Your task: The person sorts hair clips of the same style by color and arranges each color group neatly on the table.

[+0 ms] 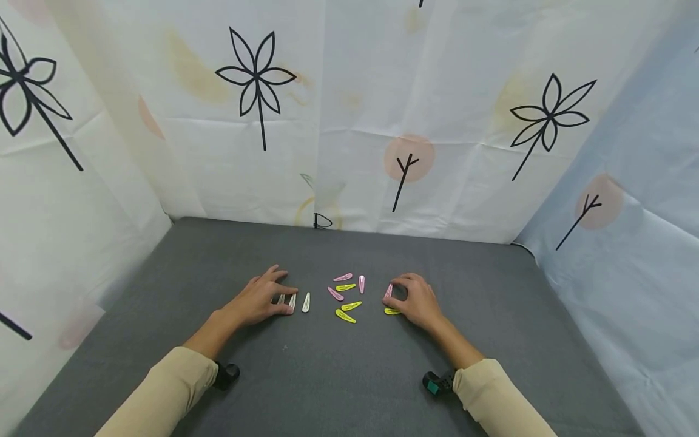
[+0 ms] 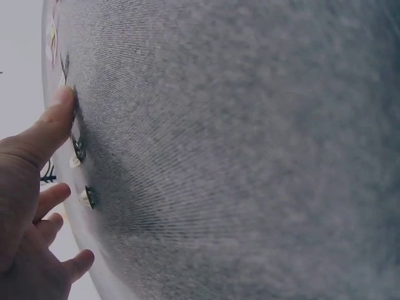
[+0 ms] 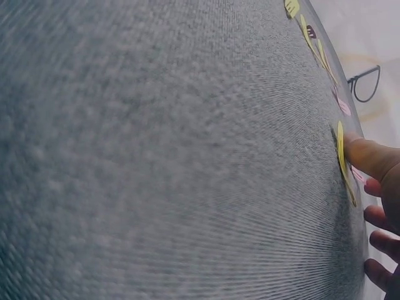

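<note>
My left hand (image 1: 262,298) is at the row of white hair clips, its thumb and index finger at the two ends of a white hair clip (image 1: 292,302). A second white clip (image 1: 281,299) lies under the fingers, partly hidden, and a third white clip (image 1: 306,302) is just right of the fingertips. Across the table, my right hand (image 1: 420,300) pinches a pink hair clip (image 1: 388,291) lengthwise between thumb and index finger. Close below that thumb lies a yellow hair clip (image 3: 340,147), partly covered by the hand in the head view.
Between the hands lie several loose clips, among them a pink clip (image 1: 361,284), a yellow clip (image 1: 345,316) and another pink one. They rest on a grey cloth-covered table (image 1: 327,382). A white patterned curtain (image 1: 349,91) stands along the back and sides.
</note>
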Available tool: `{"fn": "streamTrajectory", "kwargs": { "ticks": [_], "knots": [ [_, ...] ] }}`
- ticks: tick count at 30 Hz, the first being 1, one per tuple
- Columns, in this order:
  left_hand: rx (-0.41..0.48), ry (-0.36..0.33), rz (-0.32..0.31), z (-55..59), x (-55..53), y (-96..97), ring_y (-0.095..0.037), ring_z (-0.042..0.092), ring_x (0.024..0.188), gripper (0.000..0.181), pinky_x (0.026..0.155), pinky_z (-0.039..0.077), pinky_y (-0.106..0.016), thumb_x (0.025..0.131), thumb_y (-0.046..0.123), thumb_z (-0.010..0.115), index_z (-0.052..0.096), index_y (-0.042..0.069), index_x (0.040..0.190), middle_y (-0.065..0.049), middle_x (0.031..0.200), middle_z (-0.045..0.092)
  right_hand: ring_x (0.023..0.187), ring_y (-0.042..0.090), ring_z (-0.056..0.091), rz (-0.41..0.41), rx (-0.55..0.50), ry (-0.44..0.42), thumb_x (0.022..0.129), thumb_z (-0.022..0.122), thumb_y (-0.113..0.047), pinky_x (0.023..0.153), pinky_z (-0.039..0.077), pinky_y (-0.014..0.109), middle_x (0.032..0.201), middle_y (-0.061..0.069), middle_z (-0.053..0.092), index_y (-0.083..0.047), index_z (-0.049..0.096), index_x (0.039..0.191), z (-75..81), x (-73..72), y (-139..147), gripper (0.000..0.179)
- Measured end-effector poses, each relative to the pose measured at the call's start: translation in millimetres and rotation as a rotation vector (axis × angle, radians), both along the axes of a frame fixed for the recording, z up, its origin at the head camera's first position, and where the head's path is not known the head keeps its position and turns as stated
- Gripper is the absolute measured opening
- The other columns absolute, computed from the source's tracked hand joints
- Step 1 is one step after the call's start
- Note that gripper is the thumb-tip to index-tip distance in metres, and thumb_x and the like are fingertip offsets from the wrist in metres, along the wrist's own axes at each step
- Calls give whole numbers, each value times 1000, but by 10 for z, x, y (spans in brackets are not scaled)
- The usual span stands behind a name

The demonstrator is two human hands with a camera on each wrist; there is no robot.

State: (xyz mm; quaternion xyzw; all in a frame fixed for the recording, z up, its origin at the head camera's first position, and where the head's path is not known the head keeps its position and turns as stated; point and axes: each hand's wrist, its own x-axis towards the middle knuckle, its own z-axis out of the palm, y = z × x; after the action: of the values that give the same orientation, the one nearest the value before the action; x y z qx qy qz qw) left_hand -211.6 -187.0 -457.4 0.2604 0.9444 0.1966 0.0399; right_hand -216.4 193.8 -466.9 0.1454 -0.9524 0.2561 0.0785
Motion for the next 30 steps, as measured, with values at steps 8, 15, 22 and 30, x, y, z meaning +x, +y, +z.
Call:
{"fn": "streamTrajectory", "kwargs": {
  "ticks": [8,15,22,30],
  "knots": [
    [-2,0,5,-15,1,0,-48,22,145,49,104,27,-70,87,37,76,69,13,129,-26,148,44,119,35,55,1,-13,-33,80,83,-32,98,39,59,121,14,63,-6,71,117,-10,-25,19,46],
    [4,-15,10,-5,8,1,-48,22,145,48,104,28,-70,87,36,76,69,13,129,-26,148,43,118,35,56,18,-47,-42,84,80,-29,100,36,60,121,14,64,-6,71,119,-14,-25,45,43],
    [9,-10,7,-3,14,-11,-48,23,145,48,104,28,-70,87,36,76,69,13,129,-26,148,44,118,36,56,23,-30,-29,86,78,-28,99,37,60,121,16,63,-5,71,119,-1,-16,34,41],
    [9,-5,-1,0,11,-10,-49,25,144,48,102,30,-71,88,36,75,69,13,129,-26,147,44,118,36,56,12,-16,-44,85,79,-27,98,38,59,121,15,62,-6,71,119,11,-9,12,41]
  ]
}}
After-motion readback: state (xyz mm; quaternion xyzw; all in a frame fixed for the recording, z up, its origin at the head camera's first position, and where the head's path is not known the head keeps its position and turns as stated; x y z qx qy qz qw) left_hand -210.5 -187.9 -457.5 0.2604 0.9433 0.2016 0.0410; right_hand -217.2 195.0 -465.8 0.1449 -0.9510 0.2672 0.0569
